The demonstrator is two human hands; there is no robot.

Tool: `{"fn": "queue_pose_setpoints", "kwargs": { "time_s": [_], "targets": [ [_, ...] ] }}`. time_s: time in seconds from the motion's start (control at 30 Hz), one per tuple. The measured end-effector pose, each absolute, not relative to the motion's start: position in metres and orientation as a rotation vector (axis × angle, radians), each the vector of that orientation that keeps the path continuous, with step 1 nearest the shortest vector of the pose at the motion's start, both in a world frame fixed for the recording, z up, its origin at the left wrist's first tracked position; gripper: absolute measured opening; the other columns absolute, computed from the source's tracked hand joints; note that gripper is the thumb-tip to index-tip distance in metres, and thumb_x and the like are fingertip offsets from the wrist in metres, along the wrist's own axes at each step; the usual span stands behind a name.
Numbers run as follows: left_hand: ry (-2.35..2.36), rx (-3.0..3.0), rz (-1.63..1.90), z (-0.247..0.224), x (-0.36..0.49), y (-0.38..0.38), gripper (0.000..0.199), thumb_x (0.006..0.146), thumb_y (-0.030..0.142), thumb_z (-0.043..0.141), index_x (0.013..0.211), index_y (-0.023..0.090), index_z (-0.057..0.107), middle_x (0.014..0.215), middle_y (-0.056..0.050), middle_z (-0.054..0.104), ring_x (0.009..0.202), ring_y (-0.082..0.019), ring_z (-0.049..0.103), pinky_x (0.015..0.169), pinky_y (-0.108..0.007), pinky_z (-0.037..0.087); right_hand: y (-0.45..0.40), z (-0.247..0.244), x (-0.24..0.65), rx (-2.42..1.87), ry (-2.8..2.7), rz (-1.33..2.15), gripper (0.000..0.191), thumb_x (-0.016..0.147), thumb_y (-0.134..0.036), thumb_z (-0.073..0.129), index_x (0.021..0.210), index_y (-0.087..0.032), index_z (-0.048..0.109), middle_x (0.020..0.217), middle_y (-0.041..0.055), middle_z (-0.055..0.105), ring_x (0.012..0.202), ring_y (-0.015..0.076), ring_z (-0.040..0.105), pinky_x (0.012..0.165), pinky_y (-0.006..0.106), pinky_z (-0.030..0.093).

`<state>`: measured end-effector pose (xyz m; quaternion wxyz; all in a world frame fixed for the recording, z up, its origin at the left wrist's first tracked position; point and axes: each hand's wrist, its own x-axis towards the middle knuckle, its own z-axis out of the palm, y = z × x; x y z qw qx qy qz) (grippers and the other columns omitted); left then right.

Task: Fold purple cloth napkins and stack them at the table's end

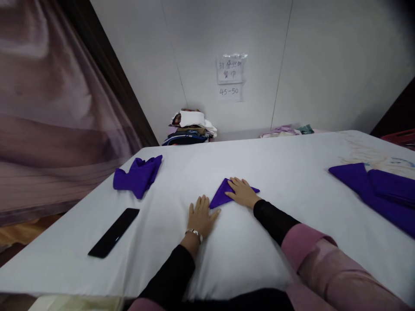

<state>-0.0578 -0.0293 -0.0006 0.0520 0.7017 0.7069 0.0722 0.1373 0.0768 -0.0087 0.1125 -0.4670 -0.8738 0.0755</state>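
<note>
A purple cloth napkin (221,196), folded into a triangle, lies flat on the white-covered table (259,160) in front of me. My right hand (241,192) rests on top of it with fingers spread, hiding part of its middle; one pointed corner shows beyond the hand on the right. My left hand (201,216), wearing a silver bracelet, lies flat on the white cloth just left of the napkin's lower left corner. Its fingers are stretched out and nothing is in them.
A crumpled purple cloth (138,177) and a black phone (114,233) lie on the left. More folded purple cloth (382,190) is at the right. Behind the table are stacked clothes (189,127), and paper signs (230,77) hang on the wall. A curtain (58,108) borders the left side.
</note>
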Motion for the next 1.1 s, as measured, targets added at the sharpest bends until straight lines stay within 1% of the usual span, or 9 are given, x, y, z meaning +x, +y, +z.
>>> {"fn": "queue_pose_setpoints", "kwargs": {
  "time_s": [0.07, 0.13, 0.23, 0.37, 0.47, 0.73, 0.87, 1.0, 1.1],
  "targets": [
    [2.176, 2.063, 0.43, 0.0, -0.063, -0.033, 0.05, 0.087, 0.049, 0.038, 0.126, 0.019, 0.048, 0.14, -0.011, 0.043, 0.131, -0.025, 0.032, 0.108, -0.049, 0.02, 0.077, -0.009, 0.137, -1.373, -2.566, 0.22, 0.07, 0.088, -0.062, 0.022, 0.141, -0.016, 0.031, 0.147, 0.0108, 0.028, 0.135, 0.0261, 0.021, 0.107, 0.044, 0.014],
    [2.188, 2.009, 0.606, 0.003, -0.066, -0.034, 0.036, 0.087, 0.04, 0.042, 0.113, 0.022, 0.058, 0.127, -0.008, 0.056, 0.121, -0.021, 0.045, 0.104, -0.041, 0.029, 0.077, -0.009, 0.137, -1.377, -2.563, 0.22, 0.071, 0.088, -0.062, 0.022, 0.141, -0.015, 0.031, 0.147, 0.0107, 0.028, 0.135, 0.0261, 0.021, 0.107, 0.044, 0.013],
    [2.182, 2.001, 0.699, 0.007, -0.063, -0.033, 0.028, 0.088, 0.035, 0.042, 0.103, 0.023, 0.062, 0.109, -0.005, 0.065, 0.104, -0.017, 0.055, 0.094, -0.032, 0.038, 0.077, -0.009, 0.137, -1.381, -2.563, 0.224, 0.071, 0.088, -0.062, 0.022, 0.141, -0.015, 0.031, 0.147, 0.0109, 0.028, 0.135, 0.0262, 0.021, 0.107, 0.044, 0.014],
    [2.14, 2.017, 0.723, 0.009, -0.055, -0.029, 0.025, 0.086, 0.033, 0.047, 0.104, 0.024, 0.062, 0.098, -0.003, 0.066, 0.094, -0.018, 0.057, 0.086, -0.032, 0.041, 0.077, -0.009, 0.137, -1.381, -2.564, 0.212, 0.069, 0.088, -0.061, 0.023, 0.14, -0.015, 0.032, 0.147, 0.0107, 0.029, 0.134, 0.0258, 0.021, 0.107, 0.043, 0.014],
    [2.072, 2.065, 0.694, 0.008, -0.052, -0.028, 0.031, 0.08, 0.026, 0.055, 0.111, 0.025, 0.06, 0.101, -0.002, 0.064, 0.097, -0.019, 0.055, 0.087, -0.032, 0.04, 0.076, -0.008, 0.137, -1.385, -2.563, 0.207, 0.069, 0.089, -0.061, 0.023, 0.14, -0.015, 0.032, 0.147, 0.0106, 0.029, 0.134, 0.0257, 0.021, 0.107, 0.043, 0.014],
    [1.967, 2.1, 0.752, 0.005, -0.057, -0.025, 0.042, 0.081, 0.016, 0.048, 0.121, 0.025, 0.054, 0.102, -0.005, 0.063, 0.098, -0.021, 0.052, 0.09, -0.035, 0.04, 0.076, -0.007, 0.138, -1.383, -2.56, 0.228, 0.069, 0.089, -0.061, 0.022, 0.14, -0.016, 0.032, 0.147, 0.01, 0.029, 0.134, 0.0254, 0.021, 0.107, 0.044, 0.014],
    [1.884, 2.049, 0.882, 0.002, -0.058, -0.024, 0.039, 0.08, 0.014, 0.048, 0.114, 0.029, 0.058, 0.099, -0.001, 0.064, 0.096, -0.018, 0.053, 0.09, -0.032, 0.042, 0.076, -0.008, 0.138, -1.37, -2.557, 0.21, 0.068, 0.089, -0.061, 0.022, 0.14, -0.016, 0.033, 0.146, 0.0103, 0.03, 0.134, 0.0252, 0.022, 0.106, 0.044, 0.014],
    [1.853, 1.905, 1.037, -0.003, -0.06, -0.022, 0.031, 0.079, 0.015, 0.05, 0.104, 0.027, 0.064, 0.085, 0.0, 0.063, 0.086, -0.016, 0.056, 0.083, -0.03, 0.046, 0.076, -0.01, 0.139, -1.369, -2.56, 0.192, 0.068, 0.089, -0.061, 0.022, 0.14, -0.016, 0.032, 0.146, 0.0104, 0.03, 0.134, 0.0255, 0.023, 0.106, 0.044, 0.015],
    [1.84, 1.782, 1.132, -0.006, -0.062, -0.022, 0.032, 0.077, 0.014, 0.05, 0.104, 0.025, 0.063, 0.082, 0.0, 0.062, 0.082, -0.015, 0.056, 0.081, -0.03, 0.047, 0.077, -0.012, 0.139, -1.378, -2.56, 0.188, 0.068, 0.089, -0.06, 0.022, 0.14, -0.017, 0.032, 0.146, 0.0102, 0.03, 0.134, 0.0257, 0.022, 0.106, 0.044, 0.014]
  ]
}}
